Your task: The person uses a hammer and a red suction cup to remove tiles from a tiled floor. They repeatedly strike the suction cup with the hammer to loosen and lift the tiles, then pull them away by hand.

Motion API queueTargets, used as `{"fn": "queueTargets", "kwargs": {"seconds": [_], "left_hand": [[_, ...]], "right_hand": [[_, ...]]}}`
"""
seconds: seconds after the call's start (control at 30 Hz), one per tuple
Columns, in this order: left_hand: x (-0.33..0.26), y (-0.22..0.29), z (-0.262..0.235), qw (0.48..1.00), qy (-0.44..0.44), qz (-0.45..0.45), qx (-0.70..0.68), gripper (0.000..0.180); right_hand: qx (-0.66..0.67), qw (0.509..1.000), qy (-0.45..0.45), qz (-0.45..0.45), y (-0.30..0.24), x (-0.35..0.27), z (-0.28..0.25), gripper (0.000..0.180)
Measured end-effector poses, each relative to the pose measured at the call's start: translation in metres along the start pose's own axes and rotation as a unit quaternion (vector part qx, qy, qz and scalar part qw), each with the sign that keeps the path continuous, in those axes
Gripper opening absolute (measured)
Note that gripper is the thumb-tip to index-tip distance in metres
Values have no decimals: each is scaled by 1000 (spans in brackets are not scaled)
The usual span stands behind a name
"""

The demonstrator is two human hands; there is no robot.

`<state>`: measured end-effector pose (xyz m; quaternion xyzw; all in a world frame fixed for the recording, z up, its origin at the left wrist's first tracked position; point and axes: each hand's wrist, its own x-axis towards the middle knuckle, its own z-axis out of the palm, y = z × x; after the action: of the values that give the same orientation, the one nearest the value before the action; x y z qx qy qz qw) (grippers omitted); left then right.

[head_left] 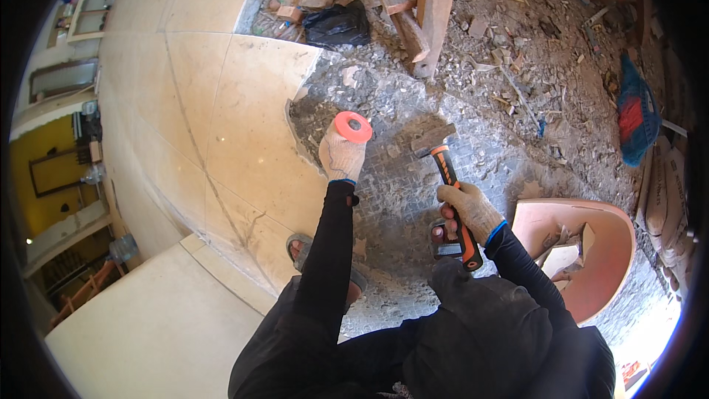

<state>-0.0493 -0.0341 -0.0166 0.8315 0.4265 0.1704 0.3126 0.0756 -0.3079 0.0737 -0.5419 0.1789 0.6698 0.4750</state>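
Note:
My left hand (341, 154), in a knit work glove, grips a chisel under its round orange hand guard (353, 127); the chisel's tip is hidden below, at the broken edge of the cream floor tile (251, 111). My right hand (469, 210), also gloved, holds a hammer by its orange and black handle (452, 192). The hammer's steel head (433, 137) hangs to the right of the guard, a short way off it. Grey ridged mortar bed (402, 177) lies bare under both hands.
Rubble and tile chips cover the ground to the right. A pink basin (613, 240) with broken pieces sits at my right. Wooden posts (436, 7) and a black bag (338, 26) stand beyond. My sandalled feet (299, 247) rest on the tile edge.

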Motion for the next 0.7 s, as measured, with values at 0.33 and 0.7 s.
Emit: {"fn": "queueTargets", "kwargs": {"seconds": [0.33,0.7], "left_hand": [[-2,15,-4,999,3,-33,-7,19],[1,34,-15,999,-30,-15,24,27]], "right_hand": [[2,1000,-13,2,0,-1,-1,25],[-32,999,1,-28,20,16,-8,38]]}}
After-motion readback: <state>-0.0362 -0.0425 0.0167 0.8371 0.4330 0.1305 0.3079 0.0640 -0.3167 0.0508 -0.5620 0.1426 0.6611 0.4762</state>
